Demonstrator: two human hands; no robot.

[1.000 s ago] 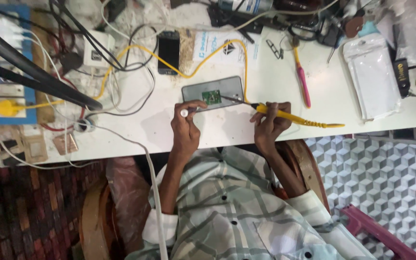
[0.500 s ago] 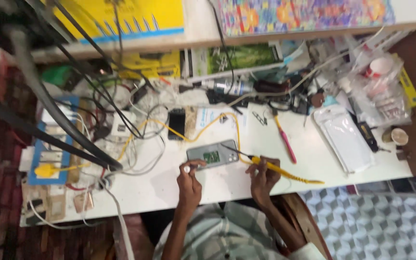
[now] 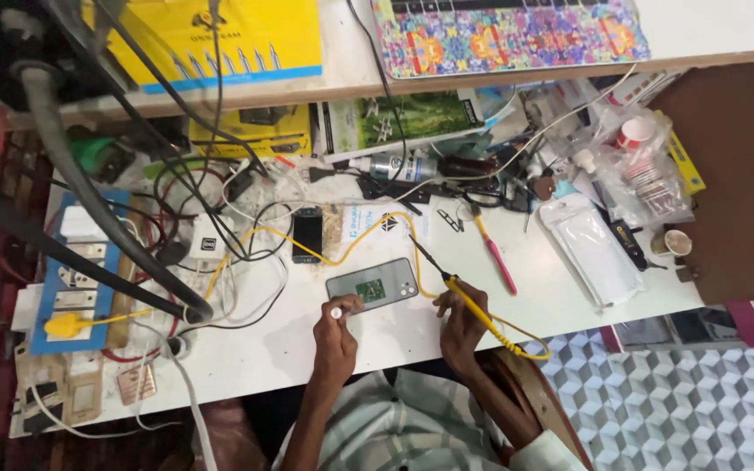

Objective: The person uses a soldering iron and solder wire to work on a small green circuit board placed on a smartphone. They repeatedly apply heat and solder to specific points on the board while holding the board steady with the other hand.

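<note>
R hand [image 3: 462, 316] grips yellow soldering iron [image 3: 469, 301], tip aimed up-left; phone [image 3: 373, 284] lies left, nearer L hand [image 3: 339, 324], pinching small silver bit.

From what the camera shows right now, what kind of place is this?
Probably a phone repair bench: a grey phone with a small green board on it, a yellow-handled soldering iron in the right hand, tangled cables.

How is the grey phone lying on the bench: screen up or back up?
Back up. The grey phone shows its camera cluster at one corner, and a small green board rests on its back. The left hand is beside it.
</note>
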